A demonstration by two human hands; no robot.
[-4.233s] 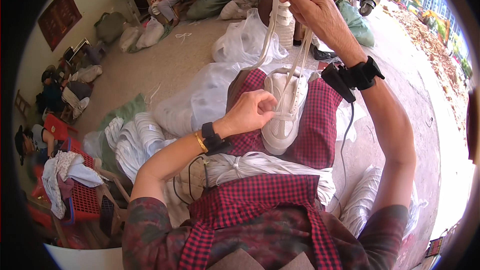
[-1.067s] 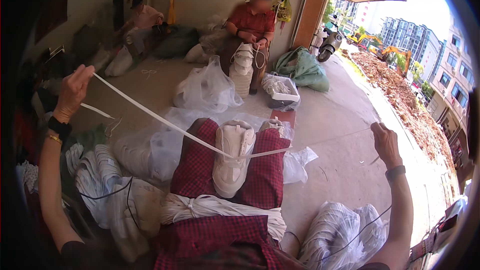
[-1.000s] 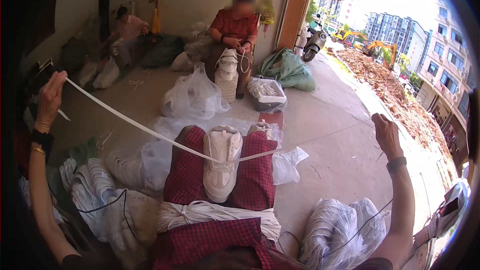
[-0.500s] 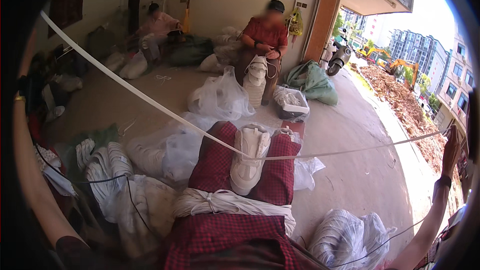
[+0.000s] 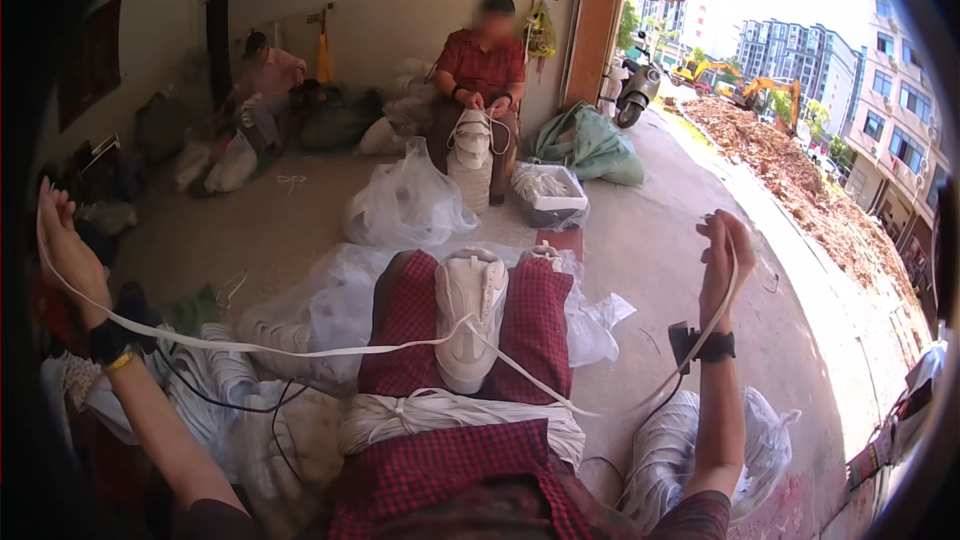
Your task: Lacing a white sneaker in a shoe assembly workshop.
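Observation:
A white shoe (image 5: pixel 468 325) stands between my knees, toe toward me. A flat white shoelace (image 5: pixel 300 351) runs through its front, its two halves going out to either side. Raised at the far left, my left hand (image 5: pixel 72 252) is closed on one half of the lace, which sags across to the shoe. My right hand (image 5: pixel 722 262), raised on the right with curled fingers, grips the other half; that half droops low beside my thigh, then rises to the hand. Across my lap lies a tied bundle of white laces (image 5: pixel 440 418).
Stacked white shoe pieces (image 5: pixel 205 380) lie at my left, and a plastic-wrapped stack (image 5: pixel 665 450) at my right. Black cables hang near both wrists. Opposite sits a person in red (image 5: pixel 482 65) handling a laced shoe, beside a white box of laces (image 5: pixel 548 185). Another person (image 5: pixel 268 80) sits farther back.
Both hands have come inward from a wide, stretched-out spread. The lace has gone from nearly taut to slack, sagging on both sides. The head view has shifted slightly.

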